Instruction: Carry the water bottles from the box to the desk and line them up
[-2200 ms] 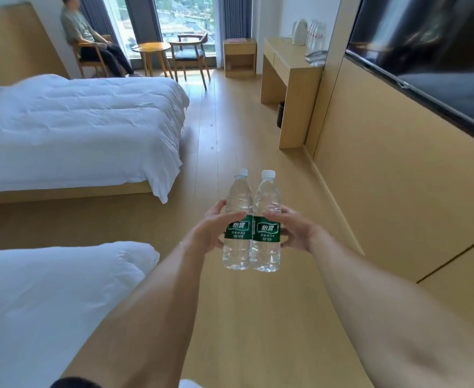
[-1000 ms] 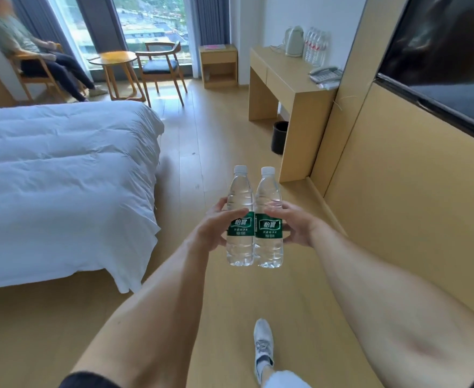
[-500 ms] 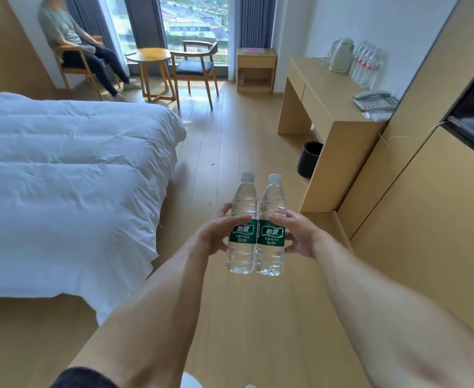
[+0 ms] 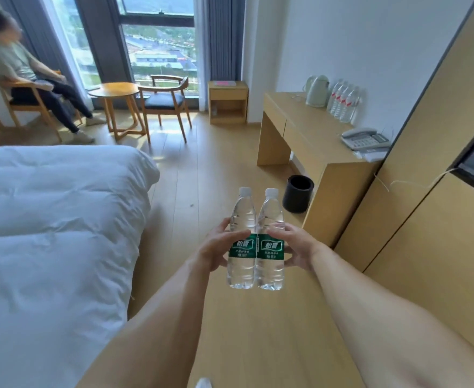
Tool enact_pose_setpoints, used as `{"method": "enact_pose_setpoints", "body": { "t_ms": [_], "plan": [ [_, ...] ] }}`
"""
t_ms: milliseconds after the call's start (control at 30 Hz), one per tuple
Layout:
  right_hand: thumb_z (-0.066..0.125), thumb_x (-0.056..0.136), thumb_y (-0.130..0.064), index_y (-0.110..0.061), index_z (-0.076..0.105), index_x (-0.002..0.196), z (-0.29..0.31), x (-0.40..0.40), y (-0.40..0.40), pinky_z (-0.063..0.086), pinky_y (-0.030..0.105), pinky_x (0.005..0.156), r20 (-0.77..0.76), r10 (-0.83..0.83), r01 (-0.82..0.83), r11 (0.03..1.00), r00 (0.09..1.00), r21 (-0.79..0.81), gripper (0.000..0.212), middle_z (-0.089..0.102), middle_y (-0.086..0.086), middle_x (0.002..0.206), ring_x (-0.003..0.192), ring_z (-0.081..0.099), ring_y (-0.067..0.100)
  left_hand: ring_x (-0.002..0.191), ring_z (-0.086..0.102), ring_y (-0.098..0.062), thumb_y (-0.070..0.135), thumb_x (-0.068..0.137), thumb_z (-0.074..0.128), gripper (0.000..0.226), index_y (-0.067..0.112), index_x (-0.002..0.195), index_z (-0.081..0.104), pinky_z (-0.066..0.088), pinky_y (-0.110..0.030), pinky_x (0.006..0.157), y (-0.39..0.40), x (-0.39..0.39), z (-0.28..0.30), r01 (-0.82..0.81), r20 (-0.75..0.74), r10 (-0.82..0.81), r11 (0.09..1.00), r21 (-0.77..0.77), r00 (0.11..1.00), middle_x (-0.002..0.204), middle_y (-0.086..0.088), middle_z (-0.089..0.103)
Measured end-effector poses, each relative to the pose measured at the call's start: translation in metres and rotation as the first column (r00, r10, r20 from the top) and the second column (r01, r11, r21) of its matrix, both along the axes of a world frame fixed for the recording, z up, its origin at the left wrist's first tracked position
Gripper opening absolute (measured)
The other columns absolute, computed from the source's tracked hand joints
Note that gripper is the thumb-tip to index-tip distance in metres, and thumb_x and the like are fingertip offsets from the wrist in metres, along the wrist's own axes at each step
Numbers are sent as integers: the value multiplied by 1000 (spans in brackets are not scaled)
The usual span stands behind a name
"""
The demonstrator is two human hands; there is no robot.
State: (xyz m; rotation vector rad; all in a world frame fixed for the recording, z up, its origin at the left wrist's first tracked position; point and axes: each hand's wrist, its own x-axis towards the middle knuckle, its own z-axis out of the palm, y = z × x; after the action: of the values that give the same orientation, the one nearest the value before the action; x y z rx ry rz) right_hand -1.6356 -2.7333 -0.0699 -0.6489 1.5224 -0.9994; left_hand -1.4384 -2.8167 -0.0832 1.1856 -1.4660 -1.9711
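The white bed [image 4: 56, 219] fills your left, and the tabletop [image 4: 314, 130] ahead on the right carries a row of bottles [image 4: 343, 102]. Your left hand [image 4: 216, 249] and right hand [image 4: 297, 247] each wrap curled fingers around one upright green-labelled bottle [image 4: 242, 247], the second bottle [image 4: 270, 247] touching it, above the floor.

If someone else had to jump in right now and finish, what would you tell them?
Left hand grips the left bottle; right hand grips the right bottle. Both are upright, touching side by side, held over the floor. The desk lies ahead to the right, with a row of bottles already by its kettle. Left: walk over, set these two down in line. The box is out of view.
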Motion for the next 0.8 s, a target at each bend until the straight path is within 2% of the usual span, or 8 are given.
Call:
{"method": "enact_pose_setpoints", "body": {
  "t_ms": [300,400,467,600,800],
  "plan": [
    [74,89,-29,-18,58,127,5,-18,-138,55,54,85,24,-86,86,996,996,17,43,70,13,118,108,66,30,113,65,-38,22,90,74,62,23,144,45,50,-72,89,-152,-26,13,78,27,-78,997,-12,997,125,-16,66],
    [73,90,-28,-18,57,128,2,-31,-178,55,53,83,29,-101,100,995,995,23,43,70,12,117,108,66,29,113,65,-38,21,90,74,61,23,144,45,50,-71,89,-192,-40,10,74,34,-74,997,-5,997,125,-17,66],
    [73,90,-28,-18,57,128,-2,-42,-205,55,51,80,36,-98,97,995,995,22,42,71,10,115,106,67,28,112,65,-37,21,91,73,58,23,142,46,51,-71,89,-218,-52,8,75,42,-75,997,-2,996,124,-16,67],
    [74,89,-29,-19,59,127,-14,-75,-269,54,58,91,41,-84,84,996,996,1,42,72,10,115,108,68,29,112,65,-37,21,91,73,54,24,139,49,51,-71,88,-279,-81,2,63,58,-62,998,-18,996,123,-16,67],
    [72,91,-30,-21,59,128,-15,-135,-383,52,60,94,52,-16,17,1000,999,-22,40,71,8,116,109,66,28,114,64,-36,23,91,74,54,26,139,49,49,-72,91,-382,-139,4,9,87,-6,999,-37,996,123,-14,68]
  ]
}}
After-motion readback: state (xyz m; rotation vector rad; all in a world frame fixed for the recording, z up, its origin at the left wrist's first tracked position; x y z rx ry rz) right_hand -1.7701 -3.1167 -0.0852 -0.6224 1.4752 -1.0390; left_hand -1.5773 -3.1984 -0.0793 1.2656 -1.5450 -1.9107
